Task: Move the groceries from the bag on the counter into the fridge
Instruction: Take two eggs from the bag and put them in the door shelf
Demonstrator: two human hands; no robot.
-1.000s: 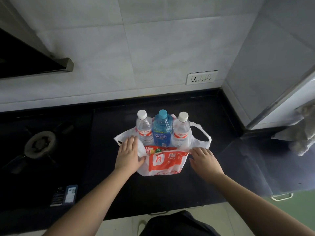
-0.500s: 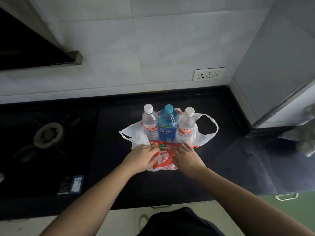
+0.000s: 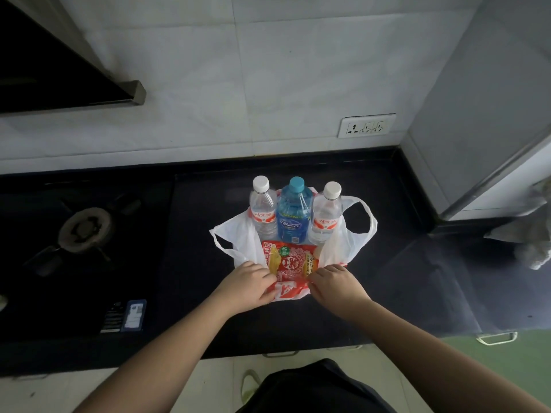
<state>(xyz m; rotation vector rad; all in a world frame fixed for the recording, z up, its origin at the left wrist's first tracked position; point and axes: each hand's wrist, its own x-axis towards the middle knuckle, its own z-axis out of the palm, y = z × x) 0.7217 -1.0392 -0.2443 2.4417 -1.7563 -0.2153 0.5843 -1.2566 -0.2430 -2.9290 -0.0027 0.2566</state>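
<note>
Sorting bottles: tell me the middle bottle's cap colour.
Blue cap on the middle bottle, head view.

Both hands, left hand (image 3: pixel 249 283) and right hand (image 3: pixel 335 282), grip the bag (image 3: pixel 343 248) rim; three bottles upright inside

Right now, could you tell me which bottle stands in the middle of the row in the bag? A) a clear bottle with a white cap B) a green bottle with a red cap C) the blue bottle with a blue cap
C: the blue bottle stands between two clear bottles with white caps, inside the white bag.
</note>
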